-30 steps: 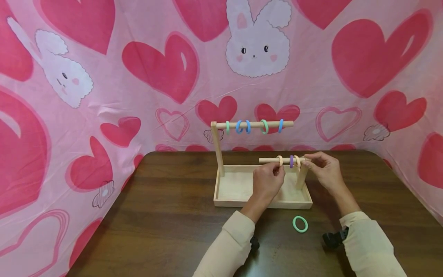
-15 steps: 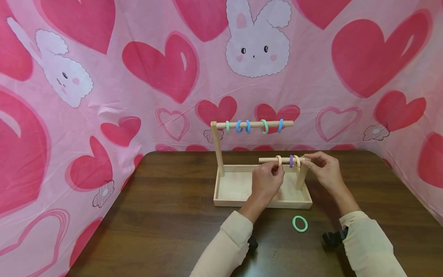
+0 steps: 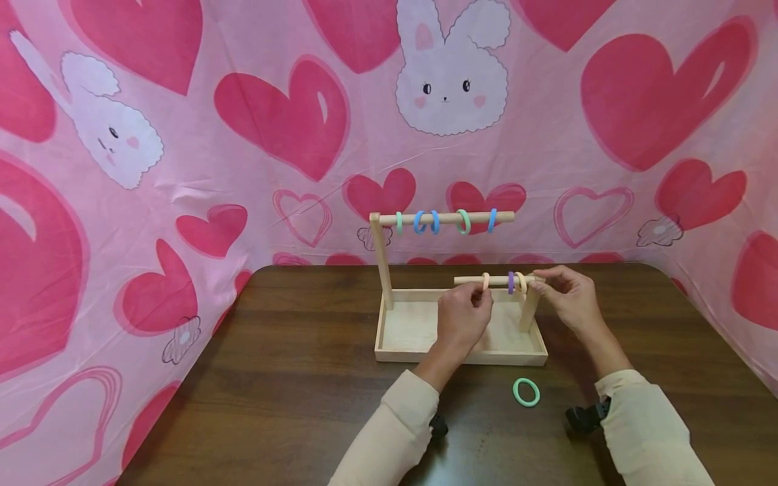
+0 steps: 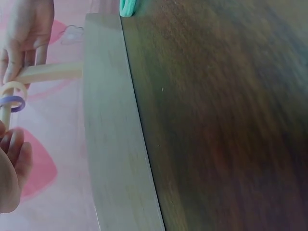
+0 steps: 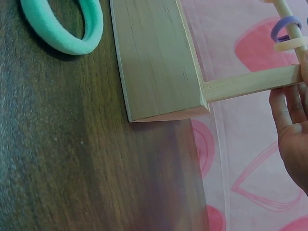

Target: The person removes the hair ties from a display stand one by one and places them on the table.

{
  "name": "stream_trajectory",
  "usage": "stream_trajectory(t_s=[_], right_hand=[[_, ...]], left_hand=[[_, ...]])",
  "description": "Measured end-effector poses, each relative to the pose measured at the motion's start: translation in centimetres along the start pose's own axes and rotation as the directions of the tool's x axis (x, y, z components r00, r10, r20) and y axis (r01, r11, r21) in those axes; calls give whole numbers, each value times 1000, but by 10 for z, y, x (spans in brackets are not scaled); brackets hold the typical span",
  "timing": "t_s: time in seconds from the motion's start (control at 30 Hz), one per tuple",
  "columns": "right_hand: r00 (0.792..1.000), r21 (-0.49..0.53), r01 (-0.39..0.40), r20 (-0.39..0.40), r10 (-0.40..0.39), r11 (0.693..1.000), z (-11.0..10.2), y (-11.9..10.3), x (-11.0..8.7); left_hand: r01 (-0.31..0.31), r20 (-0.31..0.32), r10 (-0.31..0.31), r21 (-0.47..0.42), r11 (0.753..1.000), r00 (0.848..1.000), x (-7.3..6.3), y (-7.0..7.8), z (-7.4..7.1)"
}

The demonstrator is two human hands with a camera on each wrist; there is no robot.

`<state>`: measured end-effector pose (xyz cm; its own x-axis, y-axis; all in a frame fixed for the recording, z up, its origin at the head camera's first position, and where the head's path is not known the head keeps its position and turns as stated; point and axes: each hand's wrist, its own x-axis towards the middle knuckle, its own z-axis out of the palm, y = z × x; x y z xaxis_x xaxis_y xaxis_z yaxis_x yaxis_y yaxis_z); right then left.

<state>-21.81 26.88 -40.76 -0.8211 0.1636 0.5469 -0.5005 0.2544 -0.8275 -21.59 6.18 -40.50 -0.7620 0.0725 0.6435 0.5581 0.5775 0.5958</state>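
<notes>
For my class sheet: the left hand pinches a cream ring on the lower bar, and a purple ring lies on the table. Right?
No: a green ring, not purple, lies on the table, as the head view shows. The left hand pinches a cream ring on the lower bar.

My feed's got the right hand (image 5: 294, 139) touching the end of the wooden post (image 5: 250, 84), purple hair tie (image 5: 275, 32) and cream hair tie (image 5: 291, 44) looped round the rod (image 5: 284, 9). Fuzzy mint hair tie (image 5: 72, 45) is lying on the dark table (image 5: 96, 168) near the tray (image 5: 156, 62).
</notes>
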Motion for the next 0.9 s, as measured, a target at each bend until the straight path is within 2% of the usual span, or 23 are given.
stream_trajectory(t_s=[0.27,0.67,0.9], right_hand=[[1000,-11,-12,6,12,1000,0,0,0],[1000,-24,-1,7,1,1000,0,-1,-2],[1000,-6,-4,8,4,1000,0,-2,-2]], left_hand=[[55,37,-53,-45,998,998,1,-2,-6],[41,24,-39,-78,996,999,3,-6,-14],[0,-26,-2,-83,997,1000,5,-11,-19]])
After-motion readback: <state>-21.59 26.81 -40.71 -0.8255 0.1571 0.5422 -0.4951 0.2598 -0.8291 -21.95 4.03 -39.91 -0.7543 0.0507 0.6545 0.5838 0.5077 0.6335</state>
